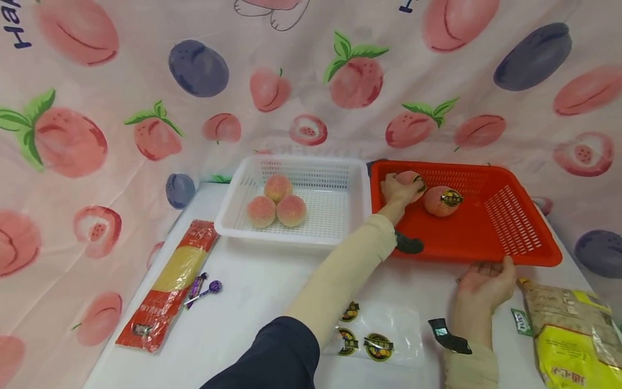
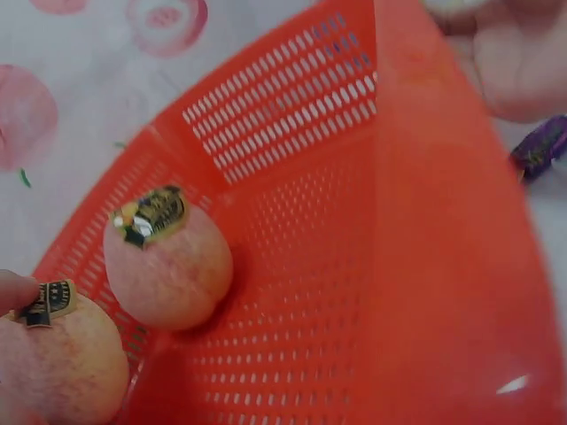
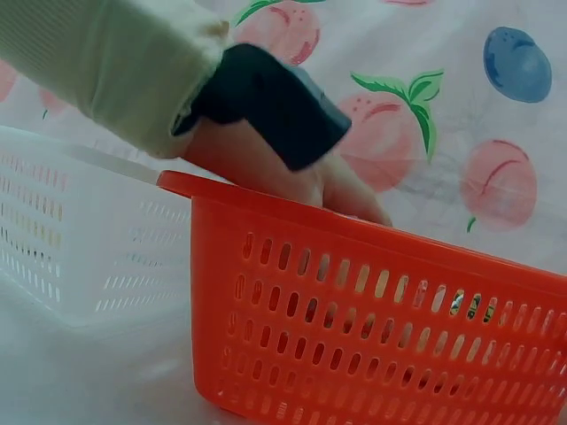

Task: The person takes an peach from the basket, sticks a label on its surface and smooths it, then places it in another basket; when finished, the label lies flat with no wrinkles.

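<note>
In the head view my left hand (image 1: 400, 192) reaches into the red basket (image 1: 486, 256) and holds a peach (image 1: 408, 178) at its back left. A black and gold sticker is on that peach; a fingertip lies at the sticker's edge in the left wrist view. Beside it sits a second peach (image 1: 439, 201), also with a black and gold sticker. My right hand (image 1: 488, 283) is palm up at the basket's front rim, fingers loosely bent and partly hidden under the rim, thumb pointing up near it. The right wrist view shows the left hand (image 3: 345, 186) behind the basket wall.
Left of the red basket stands a white basket (image 1: 335, 237) holding three peaches (image 1: 278, 189). A clear sticker sheet (image 1: 403, 324) lies in front. A red and yellow packet (image 1: 170, 286), a purple lollipop (image 1: 214, 287) and a purple-wrapped candy are at left, a brown and yellow bag (image 1: 568, 324) at right.
</note>
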